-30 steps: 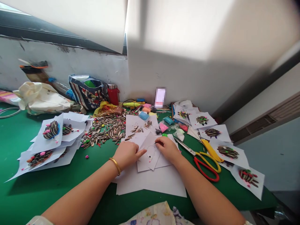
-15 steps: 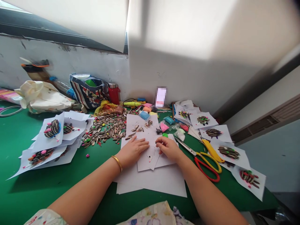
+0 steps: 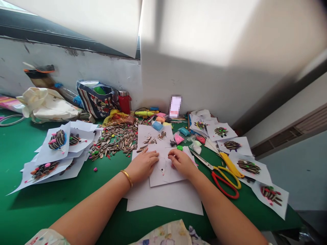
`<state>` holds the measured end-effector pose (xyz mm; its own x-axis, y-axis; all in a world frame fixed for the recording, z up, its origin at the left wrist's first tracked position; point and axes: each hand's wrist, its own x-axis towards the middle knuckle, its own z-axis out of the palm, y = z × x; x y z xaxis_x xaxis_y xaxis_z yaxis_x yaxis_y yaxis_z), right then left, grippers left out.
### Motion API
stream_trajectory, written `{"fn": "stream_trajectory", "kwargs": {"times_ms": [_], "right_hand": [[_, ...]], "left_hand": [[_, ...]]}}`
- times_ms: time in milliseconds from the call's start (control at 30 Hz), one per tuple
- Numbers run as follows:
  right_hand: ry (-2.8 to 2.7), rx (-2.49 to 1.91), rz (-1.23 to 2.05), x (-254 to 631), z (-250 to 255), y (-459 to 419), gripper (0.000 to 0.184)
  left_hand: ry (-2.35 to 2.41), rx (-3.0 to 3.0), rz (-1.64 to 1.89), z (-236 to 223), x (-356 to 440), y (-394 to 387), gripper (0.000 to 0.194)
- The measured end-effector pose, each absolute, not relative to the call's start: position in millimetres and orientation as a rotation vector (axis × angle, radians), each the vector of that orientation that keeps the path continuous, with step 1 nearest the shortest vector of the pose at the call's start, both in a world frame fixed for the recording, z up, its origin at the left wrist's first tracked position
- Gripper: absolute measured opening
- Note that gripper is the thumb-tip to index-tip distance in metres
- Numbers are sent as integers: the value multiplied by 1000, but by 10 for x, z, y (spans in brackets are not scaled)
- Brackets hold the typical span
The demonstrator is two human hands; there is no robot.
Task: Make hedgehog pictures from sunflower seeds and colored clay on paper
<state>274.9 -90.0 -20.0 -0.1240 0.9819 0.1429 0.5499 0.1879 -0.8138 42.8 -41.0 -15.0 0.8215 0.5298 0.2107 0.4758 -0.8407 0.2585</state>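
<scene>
My left hand (image 3: 143, 164) lies flat with fingers stretched out, on the left edge of a small white sheet (image 3: 158, 179). A pencil-like outline on that sheet carries a black dot and a pink dot at its pointed end. My right hand (image 3: 182, 163) rests on the sheet's right side, thumb and forefinger pinched together; what they hold, if anything, is too small to make out. Just beyond the hands, several striped sunflower seeds (image 3: 150, 140) lie on white paper. A green lump (image 3: 180, 148) of clay sits behind my right hand.
Scissors (image 3: 224, 173) with red and yellow handles lie at right. Sheets with seed pictures are stacked at left (image 3: 55, 160) and spread at right (image 3: 255, 168). A seed pile (image 3: 117, 137), coloured clay packets (image 3: 184, 131), a red flask (image 3: 124, 102) and a phone (image 3: 175, 106) stand farther back.
My right hand has shifted slightly left, and my left hand has drawn back a little to the left. More of the drawn outline shows, and the sheets under the right hand have shifted.
</scene>
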Motion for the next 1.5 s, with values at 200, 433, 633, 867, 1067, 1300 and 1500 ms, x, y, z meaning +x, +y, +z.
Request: {"fn": "stream_trajectory", "kwargs": {"times_ms": [200,433,633,867,1067,1300,1500], "right_hand": [[-1722,-1516,674,2857,-195,-901,12],[-1941,-1561,345,2738,-251,-822,14],[-2070,-1699,193,2764,-259,-820,22],[-2176,-1696,67,2820,-231,-938,41],[-2282,-1744,-2,2775,-165,-985,37],[-2270,-1755,-39,2725,-192,-970,43],[-2249,-1762,-8,2726,-175,-970,43]], "left_hand": [[790,2801,452,-181,412,-405,35],[798,2797,449,-166,420,-417,36],[819,2795,411,-136,432,-421,35],[806,2793,432,-189,418,-409,36],[807,2772,462,-206,419,-412,33],[808,2761,483,-220,422,-412,33],[814,2765,481,-222,428,-411,32]]}}
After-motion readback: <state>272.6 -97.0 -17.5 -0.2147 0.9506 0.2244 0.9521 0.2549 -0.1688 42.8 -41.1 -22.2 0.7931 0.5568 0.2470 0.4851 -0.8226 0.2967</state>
